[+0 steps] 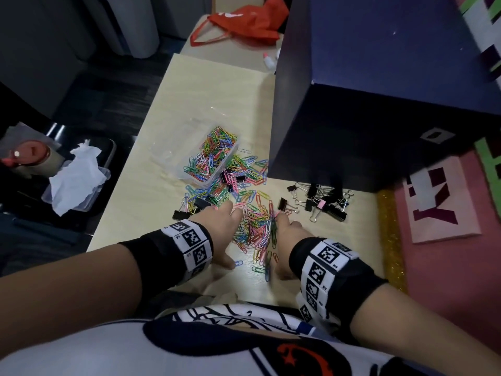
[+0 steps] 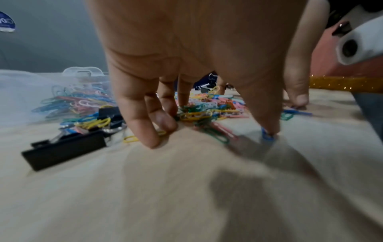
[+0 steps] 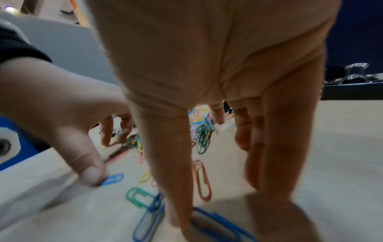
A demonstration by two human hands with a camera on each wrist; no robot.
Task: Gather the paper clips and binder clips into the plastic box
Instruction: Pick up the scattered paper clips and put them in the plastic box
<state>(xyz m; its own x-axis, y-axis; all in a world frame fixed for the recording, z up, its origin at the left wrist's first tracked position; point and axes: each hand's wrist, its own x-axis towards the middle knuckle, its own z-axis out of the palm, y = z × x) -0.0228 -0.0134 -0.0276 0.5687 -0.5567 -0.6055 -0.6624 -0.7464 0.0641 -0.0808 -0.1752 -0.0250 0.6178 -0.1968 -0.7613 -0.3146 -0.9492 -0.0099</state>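
In the head view the fingertips of the left hand (image 1: pixel 217 226) and the right hand (image 1: pixel 287 240) are buried in the heap of paper clips (image 1: pixel 256 226), so their contact cannot be judged. The dark blue box (image 1: pixel 379 90) hides the counter (image 1: pixel 206 85) behind it and runs off the top edge. Both wrist views are blurred. The clear plastic box (image 2: pixel 82 72) shows only faintly.

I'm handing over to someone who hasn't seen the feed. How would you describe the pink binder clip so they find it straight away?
Start at the big dark blue box on the right of the table. Just in front of its near edge lies a cluster of binder clips, to the right of the paper clips. The pink binder clip sits in the middle of that cluster and is the only one there that is not black.
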